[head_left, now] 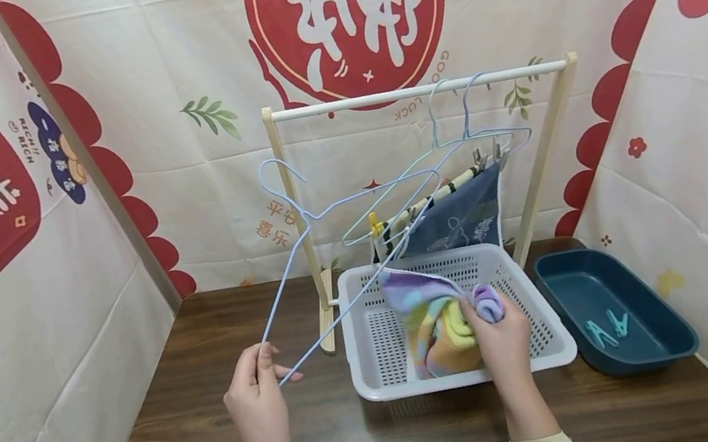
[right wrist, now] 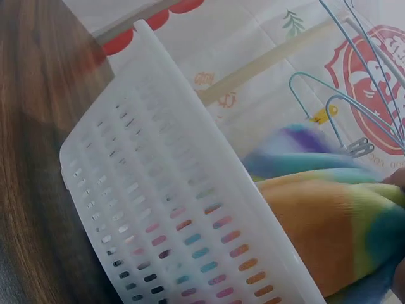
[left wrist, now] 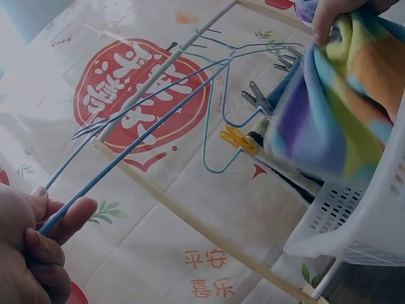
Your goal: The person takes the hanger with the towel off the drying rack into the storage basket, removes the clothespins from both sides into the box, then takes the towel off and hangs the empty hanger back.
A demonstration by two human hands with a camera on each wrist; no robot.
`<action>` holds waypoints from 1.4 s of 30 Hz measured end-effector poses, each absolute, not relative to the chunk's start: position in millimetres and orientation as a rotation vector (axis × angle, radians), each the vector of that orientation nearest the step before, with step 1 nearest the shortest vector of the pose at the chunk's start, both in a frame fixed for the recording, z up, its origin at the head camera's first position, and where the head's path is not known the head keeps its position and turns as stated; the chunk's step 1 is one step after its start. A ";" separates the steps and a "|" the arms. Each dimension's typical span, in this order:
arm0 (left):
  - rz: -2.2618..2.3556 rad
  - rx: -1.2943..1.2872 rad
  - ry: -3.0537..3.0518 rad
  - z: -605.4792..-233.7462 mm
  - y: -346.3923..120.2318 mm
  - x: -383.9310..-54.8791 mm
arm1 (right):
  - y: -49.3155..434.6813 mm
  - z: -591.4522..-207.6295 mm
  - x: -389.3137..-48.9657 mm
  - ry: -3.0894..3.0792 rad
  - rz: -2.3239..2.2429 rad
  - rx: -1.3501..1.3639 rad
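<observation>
My left hand (head_left: 257, 387) pinches one end of a light blue wire hanger (left wrist: 130, 151) between thumb and fingers, its hook pointing up and away to the left of the rack. In my right hand (head_left: 508, 339) is a soft multicoloured towel (head_left: 444, 330), bunched with a purple rolled part sticking out above the fingers. The towel hangs over the white perforated basket (head_left: 381, 393), and its lower part is inside the rim. From the right wrist view, the towel (right wrist: 316, 221) shows orange, teal and yellow patches, while the right hand is mostly out of frame.
Behind the basket stands a rack with a white rail (head_left: 349, 104). Two hangers hang there, with a dark blue cloth (head_left: 466, 226) clipped below, a yellow clip (head_left: 375, 224) at its near end. At right, a dark blue basin (head_left: 659, 350) holds teal clothespins (head_left: 600, 334).
</observation>
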State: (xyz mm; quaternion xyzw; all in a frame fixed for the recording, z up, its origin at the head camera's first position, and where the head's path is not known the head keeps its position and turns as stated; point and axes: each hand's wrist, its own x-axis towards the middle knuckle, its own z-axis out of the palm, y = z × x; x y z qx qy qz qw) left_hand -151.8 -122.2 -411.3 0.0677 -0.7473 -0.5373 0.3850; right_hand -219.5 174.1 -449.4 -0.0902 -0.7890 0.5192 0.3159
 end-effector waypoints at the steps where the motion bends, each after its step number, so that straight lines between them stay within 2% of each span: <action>1: -1.370 0.175 -1.903 -411.1 -122.6 -151.6 | 174.6 -448.7 -219.5 -2.081 1.382 -0.234; 25: -1.342 0.269 -1.800 -409.8 -130.8 -150.0 | 180.9 -443.5 -212.6 -2.162 1.481 -0.156; 34: -1.323 0.290 -1.801 -413.2 -140.7 -146.2 | 192.7 -443.9 -203.2 -2.275 1.308 0.047; 42: -1.429 0.204 -1.798 -409.4 -143.0 -162.0 | 210.2 -444.5 -207.0 -2.267 1.112 0.291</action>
